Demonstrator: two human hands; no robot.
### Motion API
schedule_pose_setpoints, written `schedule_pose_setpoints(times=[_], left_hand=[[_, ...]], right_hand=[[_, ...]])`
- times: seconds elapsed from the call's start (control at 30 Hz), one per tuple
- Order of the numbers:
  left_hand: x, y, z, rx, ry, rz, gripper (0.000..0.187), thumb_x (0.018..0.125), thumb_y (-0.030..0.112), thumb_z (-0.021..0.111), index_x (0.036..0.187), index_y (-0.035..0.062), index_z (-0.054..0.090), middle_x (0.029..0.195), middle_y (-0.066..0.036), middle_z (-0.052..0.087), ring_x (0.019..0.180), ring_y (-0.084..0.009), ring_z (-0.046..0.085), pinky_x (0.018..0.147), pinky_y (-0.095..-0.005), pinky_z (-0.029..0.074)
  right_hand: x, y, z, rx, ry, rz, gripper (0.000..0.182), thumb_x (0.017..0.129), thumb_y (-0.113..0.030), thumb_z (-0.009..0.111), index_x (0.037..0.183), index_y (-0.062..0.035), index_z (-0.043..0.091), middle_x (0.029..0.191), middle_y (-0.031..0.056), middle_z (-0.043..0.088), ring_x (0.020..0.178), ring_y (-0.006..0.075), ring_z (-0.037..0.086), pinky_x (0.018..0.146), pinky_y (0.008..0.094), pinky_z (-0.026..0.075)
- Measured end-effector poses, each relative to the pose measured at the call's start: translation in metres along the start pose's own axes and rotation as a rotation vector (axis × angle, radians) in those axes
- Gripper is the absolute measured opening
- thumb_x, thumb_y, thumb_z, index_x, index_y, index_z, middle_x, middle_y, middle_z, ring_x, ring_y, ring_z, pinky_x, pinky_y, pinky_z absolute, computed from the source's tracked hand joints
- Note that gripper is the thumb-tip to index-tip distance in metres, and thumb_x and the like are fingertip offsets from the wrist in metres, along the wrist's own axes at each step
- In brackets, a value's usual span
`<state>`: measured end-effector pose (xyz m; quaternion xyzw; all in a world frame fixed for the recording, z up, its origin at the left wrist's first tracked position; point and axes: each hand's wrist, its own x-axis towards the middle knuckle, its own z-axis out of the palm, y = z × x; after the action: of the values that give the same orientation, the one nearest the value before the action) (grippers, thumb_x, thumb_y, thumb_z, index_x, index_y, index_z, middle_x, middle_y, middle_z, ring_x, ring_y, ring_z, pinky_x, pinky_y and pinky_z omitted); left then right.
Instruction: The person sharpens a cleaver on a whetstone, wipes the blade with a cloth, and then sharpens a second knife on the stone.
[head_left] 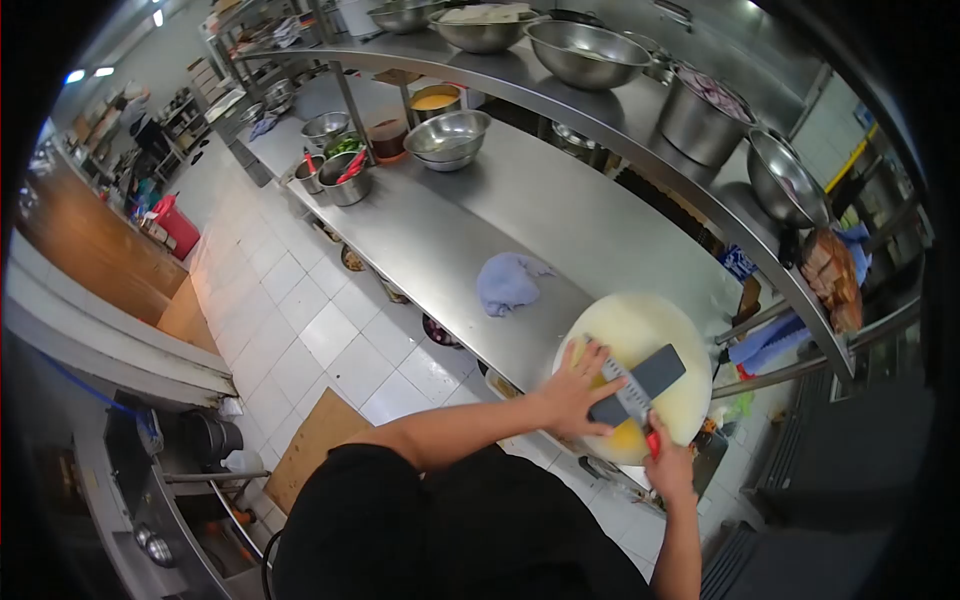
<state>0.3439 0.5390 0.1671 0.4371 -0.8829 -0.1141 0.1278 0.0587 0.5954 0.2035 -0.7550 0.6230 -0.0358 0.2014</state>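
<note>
A knife [628, 393] with a red handle lies across a dark grey sharpening stone [660, 369]. My right hand [670, 468] is closed around the handle. My left hand [574, 396] is spread over the blade's far part, fingers apart and pressed flat on it. Under the stone is a thick, round, pale cutting board [622, 318] at the near end of the steel table. Something yellow [628, 436] shows on the board beside the stone, between my hands. A crumpled blue cloth [510, 284] rests on the table left of the board.
Metal bowls [447, 136] and pots [344, 178] with red-handled tools stand farther along the steel table [420, 230]. A raised shelf [500, 62] bears large bowls and a tall pot [705, 115]. Cardboard [325, 445] lies on the tiled floor. Another person [143, 120] is far off at upper left.
</note>
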Motion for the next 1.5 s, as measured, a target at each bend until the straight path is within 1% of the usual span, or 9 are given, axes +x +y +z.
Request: schedule_pose_setpoints(times=[0.13, 0.43, 0.5, 0.77, 0.97, 1.23, 1.37, 1.43, 1.5], left_hand=[[0.103, -0.014, -0.013, -0.074, -0.223, -0.062, 0.095, 0.089, 0.084, 0.037, 0.163, 0.0243, 0.033, 0.167, -0.033, 0.013, 0.156, -0.0501, 0.004, 0.118, -0.0731, -0.001], [0.013, 0.051, -0.003, -0.051, -0.240, 0.132, 0.097, 0.085, 0.082, 0.050, 0.162, 0.0245, 0.035, 0.168, -0.033, 0.009, 0.156, -0.0499, 0.004, 0.119, -0.0723, -0.001], [0.044, 0.050, 0.010, -0.037, -0.208, 0.164, 0.096, 0.085, 0.081, 0.050, 0.161, 0.0245, 0.036, 0.167, -0.033, 0.011, 0.156, -0.0495, 0.005, 0.119, -0.0728, -0.001], [0.112, 0.059, 0.020, -0.070, -0.238, 0.229, 0.091, 0.084, 0.078, 0.054, 0.157, 0.0248, 0.043, 0.167, -0.032, 0.017, 0.156, -0.0477, 0.008, 0.118, -0.0740, -0.002], [0.019, 0.041, 0.004, -0.121, -0.158, 0.153, 0.088, 0.086, 0.076, 0.052, 0.157, 0.0252, 0.044, 0.168, -0.029, 0.015, 0.158, -0.0457, 0.005, 0.118, -0.0731, -0.003], [0.131, -0.013, -0.020, -0.137, -0.232, -0.062, 0.088, 0.088, 0.079, 0.046, 0.157, 0.0252, 0.044, 0.168, -0.028, 0.015, 0.159, -0.0427, 0.004, 0.118, -0.0740, -0.003], [0.028, -0.007, -0.011, -0.118, -0.098, -0.048, 0.091, 0.087, 0.079, 0.050, 0.158, 0.0238, 0.042, 0.167, -0.031, 0.017, 0.158, -0.0452, 0.006, 0.118, -0.0749, 0.000], [-0.002, -0.001, -0.009, -0.121, -0.044, -0.045, 0.092, 0.086, 0.079, 0.052, 0.159, 0.0234, 0.042, 0.166, -0.031, 0.017, 0.157, -0.0463, 0.007, 0.117, -0.0752, 0.001], [-0.014, 0.008, -0.012, -0.118, -0.047, -0.101, 0.092, 0.086, 0.078, 0.053, 0.159, 0.0225, 0.042, 0.166, -0.032, 0.018, 0.157, -0.0473, 0.008, 0.117, -0.0753, 0.001]], right_hand=[[0.048, 0.026, -0.024, -0.024, 0.078, 0.108, 0.082, 0.080, -0.005, 0.060, 0.156, -0.0289, 0.040, 0.099, 0.0278, 0.071, 0.089, 0.0487, 0.069, 0.083, 0.0560, 0.055], [-0.066, 0.023, 0.009, -0.048, 0.072, 0.072, 0.090, 0.078, -0.003, 0.065, 0.159, -0.0323, 0.036, 0.097, 0.0296, 0.071, 0.090, 0.0493, 0.069, 0.081, 0.0572, 0.055], [-0.068, 0.017, 0.000, -0.089, -0.018, 0.330, 0.089, 0.079, -0.003, 0.064, 0.158, -0.0321, 0.036, 0.097, 0.0293, 0.071, 0.088, 0.0497, 0.069, 0.080, 0.0578, 0.054], [-0.056, 0.033, -0.008, -0.070, 0.098, 0.414, 0.088, 0.080, -0.002, 0.063, 0.159, -0.0289, 0.034, 0.091, 0.0282, 0.072, 0.086, 0.0505, 0.069, 0.078, 0.0587, 0.053], [-0.072, 0.018, 0.019, -0.106, 0.011, 0.230, 0.086, 0.083, -0.008, 0.067, 0.160, -0.0292, 0.032, 0.088, 0.0277, 0.071, 0.084, 0.0504, 0.069, 0.077, 0.0592, 0.053], [0.054, 0.025, -0.011, -0.105, 0.152, 0.141, 0.083, 0.085, -0.014, 0.064, 0.160, -0.0299, 0.031, 0.092, 0.0285, 0.072, 0.086, 0.0504, 0.069, 0.080, 0.0586, 0.054], [0.008, -0.003, 0.002, -0.003, 0.003, 0.081, 0.086, 0.082, -0.009, 0.065, 0.159, -0.0300, 0.034, 0.101, 0.0291, 0.072, 0.093, 0.0498, 0.069, 0.087, 0.0559, 0.055], [-0.007, -0.007, 0.021, -0.084, 0.263, -0.269, 0.085, 0.082, -0.008, 0.066, 0.158, -0.0305, 0.036, 0.098, 0.0282, 0.072, 0.091, 0.0501, 0.070, 0.087, 0.0551, 0.055], [0.002, 0.011, 0.020, -0.076, 0.155, -0.176, 0.084, 0.083, -0.009, 0.065, 0.158, -0.0300, 0.036, 0.098, 0.0276, 0.073, 0.090, 0.0502, 0.070, 0.086, 0.0552, 0.056]])
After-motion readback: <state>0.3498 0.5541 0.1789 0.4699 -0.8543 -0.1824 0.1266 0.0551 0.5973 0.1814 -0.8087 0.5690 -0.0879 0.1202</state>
